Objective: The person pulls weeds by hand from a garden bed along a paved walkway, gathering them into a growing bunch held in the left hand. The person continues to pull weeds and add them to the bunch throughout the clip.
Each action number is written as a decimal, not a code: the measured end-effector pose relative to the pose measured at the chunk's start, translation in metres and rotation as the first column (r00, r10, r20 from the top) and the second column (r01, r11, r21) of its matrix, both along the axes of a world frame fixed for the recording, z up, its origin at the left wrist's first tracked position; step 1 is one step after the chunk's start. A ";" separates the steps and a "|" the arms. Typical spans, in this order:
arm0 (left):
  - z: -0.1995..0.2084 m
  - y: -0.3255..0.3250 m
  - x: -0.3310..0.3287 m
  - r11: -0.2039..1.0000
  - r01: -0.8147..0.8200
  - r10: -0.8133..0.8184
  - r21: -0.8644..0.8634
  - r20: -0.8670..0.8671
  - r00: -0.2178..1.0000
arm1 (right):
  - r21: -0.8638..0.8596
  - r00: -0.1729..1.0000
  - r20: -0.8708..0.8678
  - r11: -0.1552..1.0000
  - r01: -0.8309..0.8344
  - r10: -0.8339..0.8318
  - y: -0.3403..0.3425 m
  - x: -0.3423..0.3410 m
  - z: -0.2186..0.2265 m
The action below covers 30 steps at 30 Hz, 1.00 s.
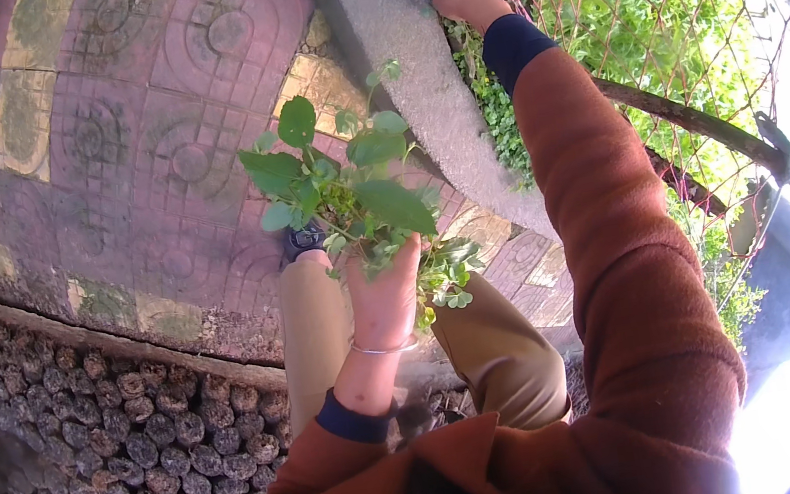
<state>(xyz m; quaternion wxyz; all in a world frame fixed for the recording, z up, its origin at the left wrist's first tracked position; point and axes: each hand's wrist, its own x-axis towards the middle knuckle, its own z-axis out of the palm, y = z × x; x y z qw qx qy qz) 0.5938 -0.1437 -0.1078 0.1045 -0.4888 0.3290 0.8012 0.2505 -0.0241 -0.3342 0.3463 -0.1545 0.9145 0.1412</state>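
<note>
Held in front of my legs is a bunch of leafy green plants (394, 202), with stems and broad leaves spilling over both sides of my left hand (385, 294). The fingers of that hand are wrapped round the stems and partly covered by leaves. My right arm stretches far forward, and my right hand (469, 2) is closed among low green plants (505, 130) growing along the concrete curb (429, 91). Whatever its fingers grip is hidden from view.
A reddish wire fence (618, 3) with a bent wooden pole (717, 131) stands on the right, before dense greenery. Patterned paving tiles (127, 133) cover the ground on the left. Stacked round dark pieces (150, 443) fill the lower left behind a low edge.
</note>
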 end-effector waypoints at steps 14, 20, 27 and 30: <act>0.002 0.009 -0.002 0.990 0.029 -0.045 -0.141 -0.113 0.993 | -0.265 0.987 -0.124 0.962 0.070 -0.105 0.051 -0.009 0.019; -0.004 0.013 0.006 0.998 -0.008 0.004 -0.061 -0.055 0.998 | -0.397 0.932 -0.058 0.865 0.307 -0.357 0.035 0.012 0.018; -0.003 0.010 -0.005 0.996 -0.082 0.083 0.020 -0.069 0.994 | -0.375 0.857 0.043 0.787 0.491 -0.514 0.015 0.020 0.004; -0.003 0.009 -0.005 0.996 -0.088 0.087 0.002 -0.069 0.994 | -0.407 0.836 0.044 0.754 0.515 -0.547 0.016 0.018 -0.006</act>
